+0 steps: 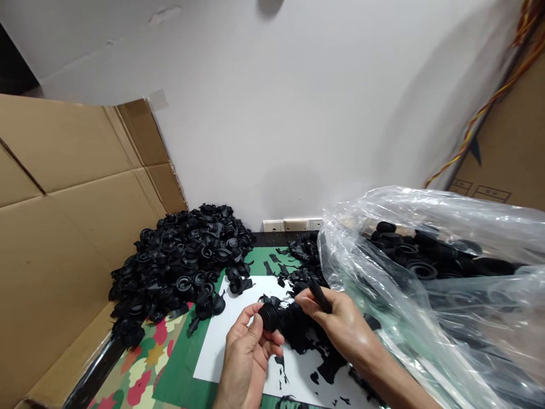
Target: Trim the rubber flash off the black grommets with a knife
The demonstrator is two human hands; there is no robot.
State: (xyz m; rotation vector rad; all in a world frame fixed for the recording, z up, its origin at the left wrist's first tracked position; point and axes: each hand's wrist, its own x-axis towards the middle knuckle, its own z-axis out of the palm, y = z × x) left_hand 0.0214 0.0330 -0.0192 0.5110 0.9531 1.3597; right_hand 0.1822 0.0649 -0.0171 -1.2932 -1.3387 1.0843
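Low in the middle, my left hand (251,352) grips a small round black rubber bellows (268,317) with ribbed sides, between thumb and fingers. To its right, my right hand (334,318) is closed around a dark, pen-like tool (318,295); its working tip cannot be made out. The two hands are slightly apart, over a white sheet (213,355). Thin black rubber scraps (332,366) lie on that sheet below and between the hands, partly hidden by them.
A large heap of black rubber parts (183,261) leans against cardboard (76,227) at left. At right, a clear plastic bag (383,199) holds more black parts (421,267). A green mat (183,369) lies under the sheet. Wall sockets (293,225) are behind.
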